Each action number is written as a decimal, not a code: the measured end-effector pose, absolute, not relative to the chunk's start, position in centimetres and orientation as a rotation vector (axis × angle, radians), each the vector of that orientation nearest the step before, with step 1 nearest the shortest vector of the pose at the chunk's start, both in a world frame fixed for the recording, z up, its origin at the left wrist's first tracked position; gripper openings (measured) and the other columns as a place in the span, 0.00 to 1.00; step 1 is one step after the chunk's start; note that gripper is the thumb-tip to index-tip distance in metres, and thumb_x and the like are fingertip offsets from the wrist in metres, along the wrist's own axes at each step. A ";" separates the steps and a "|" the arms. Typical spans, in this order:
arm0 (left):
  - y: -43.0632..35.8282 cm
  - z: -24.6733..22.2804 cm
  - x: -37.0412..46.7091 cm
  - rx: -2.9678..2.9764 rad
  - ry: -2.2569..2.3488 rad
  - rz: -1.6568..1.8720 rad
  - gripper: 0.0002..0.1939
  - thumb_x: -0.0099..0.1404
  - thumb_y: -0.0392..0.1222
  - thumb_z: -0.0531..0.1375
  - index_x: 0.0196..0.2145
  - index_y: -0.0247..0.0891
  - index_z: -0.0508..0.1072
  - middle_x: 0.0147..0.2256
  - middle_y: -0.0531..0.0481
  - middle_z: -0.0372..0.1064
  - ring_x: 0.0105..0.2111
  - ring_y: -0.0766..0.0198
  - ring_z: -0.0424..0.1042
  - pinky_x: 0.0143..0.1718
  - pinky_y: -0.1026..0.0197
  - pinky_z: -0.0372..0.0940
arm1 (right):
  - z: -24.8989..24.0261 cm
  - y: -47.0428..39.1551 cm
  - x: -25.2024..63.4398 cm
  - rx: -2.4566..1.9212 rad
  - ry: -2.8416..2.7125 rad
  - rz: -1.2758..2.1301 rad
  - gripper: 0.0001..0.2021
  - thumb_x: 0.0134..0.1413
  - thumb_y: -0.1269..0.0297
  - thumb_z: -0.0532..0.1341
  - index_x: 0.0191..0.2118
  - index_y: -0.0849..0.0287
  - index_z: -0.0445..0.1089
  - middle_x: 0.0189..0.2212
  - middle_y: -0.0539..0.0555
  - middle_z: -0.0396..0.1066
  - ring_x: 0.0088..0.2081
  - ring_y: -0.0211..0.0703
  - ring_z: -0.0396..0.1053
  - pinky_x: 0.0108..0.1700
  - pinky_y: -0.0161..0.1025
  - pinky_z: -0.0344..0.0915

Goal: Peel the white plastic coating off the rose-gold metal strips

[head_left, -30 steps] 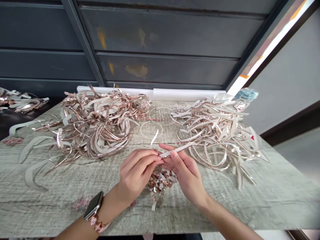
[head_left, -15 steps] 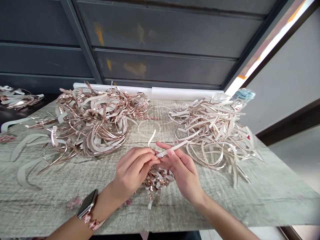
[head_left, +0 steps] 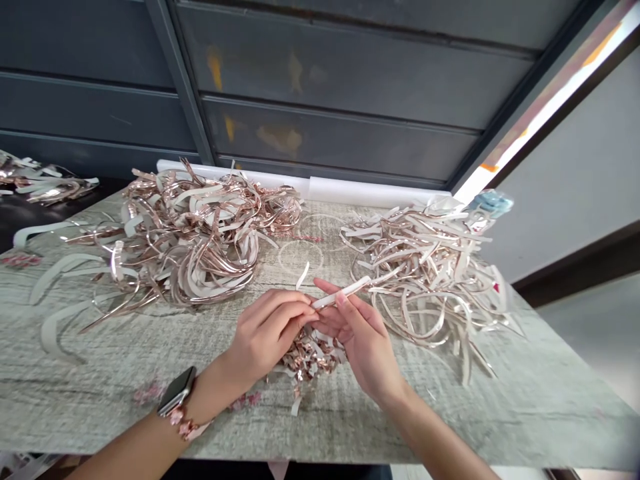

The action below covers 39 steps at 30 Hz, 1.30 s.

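A narrow strip (head_left: 358, 286), white on one face with a rose-gold edge showing, runs between both hands above the middle of the table. My left hand (head_left: 267, 327) pinches its near end with closed fingertips. My right hand (head_left: 367, 340), palm partly turned up, grips the strip between thumb and fingers. Below the hands lies a small heap of short rose-gold and white clippings (head_left: 310, 357), partly hidden by them. One loose white piece (head_left: 303, 275) rests just beyond my left fingertips.
On the left lies a large tangle of rose-gold and white strips (head_left: 200, 233); a paler tangle (head_left: 425, 253) is on the right. White rolls (head_left: 370, 191) line the table's (head_left: 210, 427) back edge against a dark panelled wall (head_left: 350, 73). A bluish plastic packet (head_left: 490, 203) sits at the back right.
The view has shifted slightly. My right hand has opened out a little, its lower fingers more spread, while both hands keep hold of the strip.
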<state>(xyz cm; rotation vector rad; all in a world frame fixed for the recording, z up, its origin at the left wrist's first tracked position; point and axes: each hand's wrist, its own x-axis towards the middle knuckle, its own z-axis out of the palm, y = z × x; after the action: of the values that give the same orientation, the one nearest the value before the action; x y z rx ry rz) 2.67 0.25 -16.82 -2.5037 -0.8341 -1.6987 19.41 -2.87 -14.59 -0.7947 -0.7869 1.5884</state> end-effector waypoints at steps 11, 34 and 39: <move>0.0 -17.0 2.9 -2.544 -0.929 -1.812 0.06 0.67 0.33 0.66 0.41 0.39 0.76 0.38 0.48 0.77 0.39 0.63 0.77 0.42 0.60 0.74 | -14.4 -3.1 19.6 -0.863 -0.835 1.539 0.16 0.63 0.53 0.65 0.52 0.53 0.79 0.34 0.52 0.83 0.38 0.41 0.80 0.49 0.38 0.75; -0.4 -16.7 3.1 -2.529 -1.024 -1.666 0.09 0.76 0.43 0.54 0.38 0.39 0.71 0.37 0.47 0.73 0.39 0.60 0.70 0.42 0.56 0.64 | -14.0 -3.2 19.5 -0.859 -0.939 1.513 0.15 0.62 0.53 0.65 0.47 0.57 0.81 0.34 0.54 0.82 0.38 0.48 0.80 0.50 0.49 0.77; -0.6 -16.7 3.2 -2.473 -0.987 -1.677 0.09 0.76 0.44 0.53 0.38 0.40 0.70 0.39 0.47 0.74 0.40 0.59 0.71 0.44 0.55 0.65 | -14.2 -3.3 19.6 -0.813 -0.860 1.574 0.16 0.64 0.54 0.64 0.51 0.55 0.79 0.30 0.52 0.82 0.37 0.46 0.81 0.50 0.47 0.76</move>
<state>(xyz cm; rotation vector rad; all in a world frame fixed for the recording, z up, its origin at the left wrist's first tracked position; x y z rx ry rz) 3.22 -0.55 -16.75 -2.4728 -0.9872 -1.6774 19.56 -3.26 -14.16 -0.8129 -0.8595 1.5741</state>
